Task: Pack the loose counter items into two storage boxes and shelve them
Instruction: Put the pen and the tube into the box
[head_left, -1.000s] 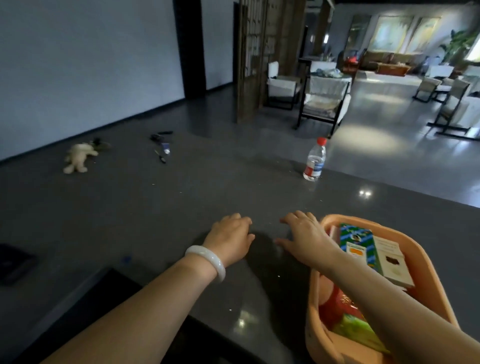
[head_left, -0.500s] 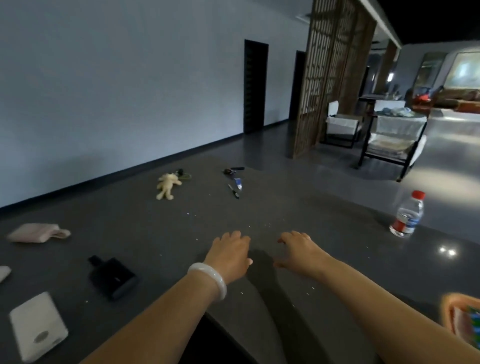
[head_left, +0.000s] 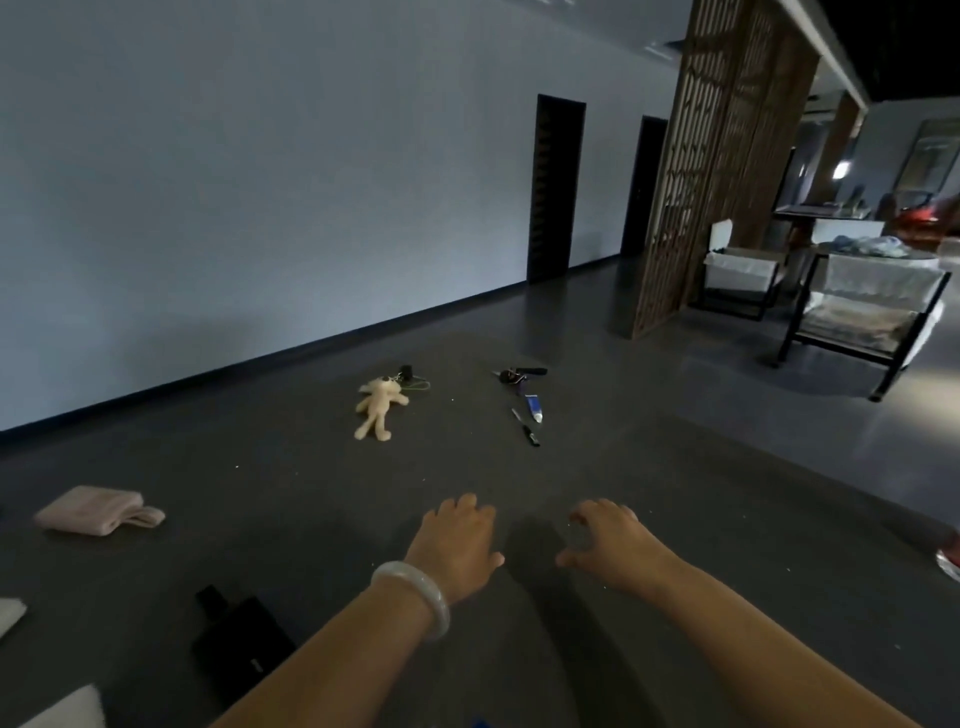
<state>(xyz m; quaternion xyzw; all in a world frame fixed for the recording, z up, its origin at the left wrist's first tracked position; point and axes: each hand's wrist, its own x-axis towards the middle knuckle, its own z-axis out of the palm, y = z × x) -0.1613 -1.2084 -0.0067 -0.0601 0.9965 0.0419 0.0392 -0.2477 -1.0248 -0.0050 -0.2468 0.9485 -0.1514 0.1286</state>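
Left hand (head_left: 457, 545): palm down over the dark counter (head_left: 727, 519), fingers loosely bent, holding nothing; white bangle (head_left: 415, 597) on the wrist. Right hand (head_left: 613, 545): just beside the left and apart from it, palm down, fingers curved downward, holding nothing. Whether either hand's fingertips touch the counter cannot be told. Loose items, all lying on the counter. Black device (head_left: 239, 644): near left of the left forearm, flat. White slab (head_left: 67, 709): lower left corner, cut off by the frame. Pink cloth (head_left: 96, 511): folded, further left. Plush toy (head_left: 376, 408): cream, on its back, well beyond the hands, with a small black fob (head_left: 406, 371) on a green cord at its head. Key bunch (head_left: 514, 375): right of the toy, apart from it. Blue tube (head_left: 534, 406): just nearer than the keys. Slim pen-like item (head_left: 525, 427): beside the tube. Beyond the counter: wooden lattice screen (head_left: 727, 156); two black-framed chairs (head_left: 862, 317) to its right.
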